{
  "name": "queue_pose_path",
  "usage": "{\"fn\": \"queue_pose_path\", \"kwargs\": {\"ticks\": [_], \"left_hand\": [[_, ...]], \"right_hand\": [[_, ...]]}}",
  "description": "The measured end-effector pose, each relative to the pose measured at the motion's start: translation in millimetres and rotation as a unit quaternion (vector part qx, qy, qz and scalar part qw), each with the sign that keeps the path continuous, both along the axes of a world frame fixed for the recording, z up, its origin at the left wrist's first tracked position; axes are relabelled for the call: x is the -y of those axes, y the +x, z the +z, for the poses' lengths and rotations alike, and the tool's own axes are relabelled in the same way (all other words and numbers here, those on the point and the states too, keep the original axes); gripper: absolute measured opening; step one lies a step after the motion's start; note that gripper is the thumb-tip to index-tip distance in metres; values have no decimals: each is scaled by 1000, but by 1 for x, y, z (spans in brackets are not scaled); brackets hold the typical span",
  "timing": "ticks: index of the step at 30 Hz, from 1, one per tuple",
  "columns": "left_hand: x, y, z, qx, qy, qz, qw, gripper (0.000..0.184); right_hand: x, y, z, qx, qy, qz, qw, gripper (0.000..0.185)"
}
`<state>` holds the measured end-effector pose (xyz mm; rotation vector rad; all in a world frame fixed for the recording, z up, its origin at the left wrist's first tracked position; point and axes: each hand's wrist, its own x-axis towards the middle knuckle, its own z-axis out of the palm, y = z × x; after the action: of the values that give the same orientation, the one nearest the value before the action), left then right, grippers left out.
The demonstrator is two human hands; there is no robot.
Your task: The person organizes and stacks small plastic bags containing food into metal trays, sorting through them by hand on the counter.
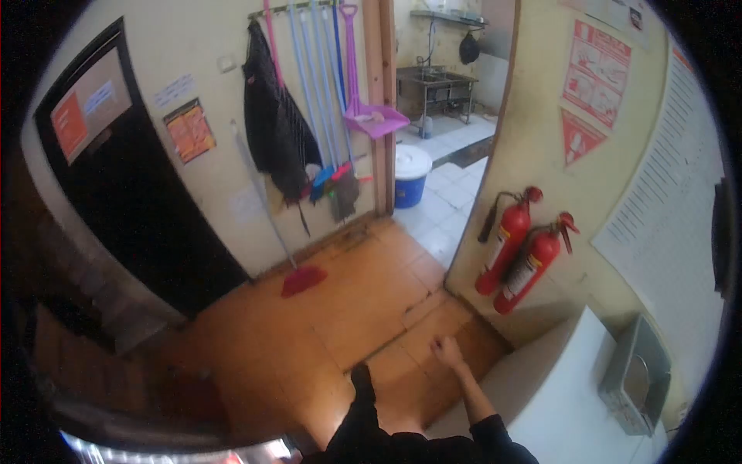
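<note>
My right hand [446, 352] hangs over the orange tiled floor with its fingers curled in, and nothing shows in it. The black sleeve [491, 437] ends partway up that forearm. Closest to this arm is a white box-like surface [545, 387] on the right. A small patch at the bottom edge, beside a shiny pale object [255, 452], may be part of my left hand; its fingers are hidden. One black shoe [361, 377] shows below me on the floor.
Ahead, a doorway leads to a white-tiled room with a blue bucket [410, 189] and a metal sink [433, 77]. Two red fire extinguishers [533, 263] hang right. Brooms and a pink dustpan [376, 120] hang left; a red-headed broom [304, 280] leans near a black door [147, 185].
</note>
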<state>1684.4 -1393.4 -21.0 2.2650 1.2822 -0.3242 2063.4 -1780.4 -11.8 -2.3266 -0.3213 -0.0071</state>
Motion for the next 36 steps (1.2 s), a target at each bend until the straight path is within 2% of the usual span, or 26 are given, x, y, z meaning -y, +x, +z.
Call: {"fn": "queue_pose_path", "kwargs": {"ticks": [1,2,4,5,7,11,14,16,18,19,21,22,23,25,27,28,30,31,34,36], "left_hand": [[-7,33,-3,-22,-15,-8,1000,35],[-15,68,-5,-34,-30,-22,999,35],[-28,144,-11,-45,-56,-60,996,34],[-35,185,-14,-42,-64,-80,994,34],[-48,266,-20,-30,-79,-128,988,34],[-80,444,-43,27,-89,-225,970,33],[-99,595,-58,74,-100,-273,954,32],[-96,683,-61,95,-108,-287,947,32],[-74,768,-50,248,-130,-264,923,28],[-57,799,-37,257,-129,-267,920,28],[-19,844,63,207,-104,-300,925,41],[-13,866,94,201,-97,-310,924,41],[-4,883,122,103,-79,-327,936,45],[23,915,145,-92,-58,-344,933,61],[34,968,141,-90,-89,-382,916,60],[44,997,136,-79,-96,-398,909,60],[64,1061,121,-65,-102,-418,900,59],[76,1093,113,-59,-102,-431,895,58],[114,1200,92,-44,-100,-480,870,57],[145,1277,80,-27,-95,-522,847,56]], "right_hand": [[6,9,-29,-114,-43,-11,993,30],[22,6,-105,-83,-69,-33,994,27],[55,-10,-152,-289,-144,-12,946,28],[72,-20,-156,-383,-167,-11,908,28],[90,-22,-142,-482,-154,-53,861,28],[101,9,-116,-549,-70,-179,813,28],[90,59,-118,-571,-29,-226,789,29],[84,115,-132,-574,-13,-228,786,29],[85,191,-148,-562,-7,-207,801,29],[85,234,-156,-550,-6,-190,813,29],[91,334,-168,-506,-24,-154,849,30],[96,394,-174,-467,-32,-136,873,30],[95,454,-169,-429,-37,-125,894,30],[91,582,-145,-359,14,-133,924,30],[79,699,-103,-297,94,-142,940,31],[77,749,-101,-218,117,-162,955,35],[85,829,-39,-166,31,-116,979,41],[100,862,-26,-162,27,-126,978,41],[125,923,-33,-134,77,-183,971,44],[152,919,-70,-165,99,-299,935,44]]}}
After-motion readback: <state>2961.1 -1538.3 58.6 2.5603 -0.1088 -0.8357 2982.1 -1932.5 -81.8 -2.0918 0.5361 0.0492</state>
